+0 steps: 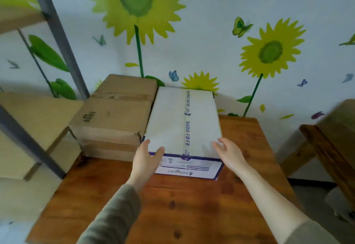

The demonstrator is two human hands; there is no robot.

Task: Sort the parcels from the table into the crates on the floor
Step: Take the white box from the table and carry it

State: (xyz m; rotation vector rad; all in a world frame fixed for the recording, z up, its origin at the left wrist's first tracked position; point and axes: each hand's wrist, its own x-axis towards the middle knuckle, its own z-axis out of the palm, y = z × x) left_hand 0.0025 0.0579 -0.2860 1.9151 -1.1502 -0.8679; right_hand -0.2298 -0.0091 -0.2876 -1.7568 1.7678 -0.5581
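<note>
A white parcel (172,121) is seen lying flat at the far end of a wooden table (192,205), its back edge set close against a wall (211,9) painted with sunflowers (269,51) and butterflies. A strip of printed tape (187,124) is run lengthwise along its top, and a purple-edged label (188,168) is shown on the face turned toward the camera. Just beside it on the left, touching or nearly so, a larger brown cardboard parcel (115,117) is placed, its near corner overhanging the table's left edge.

Both arms are stretched forward over the bare boards. The left hand (147,159) is laid on the white parcel's near left corner, thumb on the top surface and fingers held up along the left side; its grip is kept wide, with nothing closed around the box. The right hand (229,152) is held at the near right corner, fingers straight and spread, its grip likewise wide; whether the box is actually touched there cannot be told. A grey sleeve (115,220) is pushed up on the left forearm.

A grey metal shelf frame (57,32) is seen at the left, and part of a second wooden table (330,147), blurred, at the right edge.
</note>
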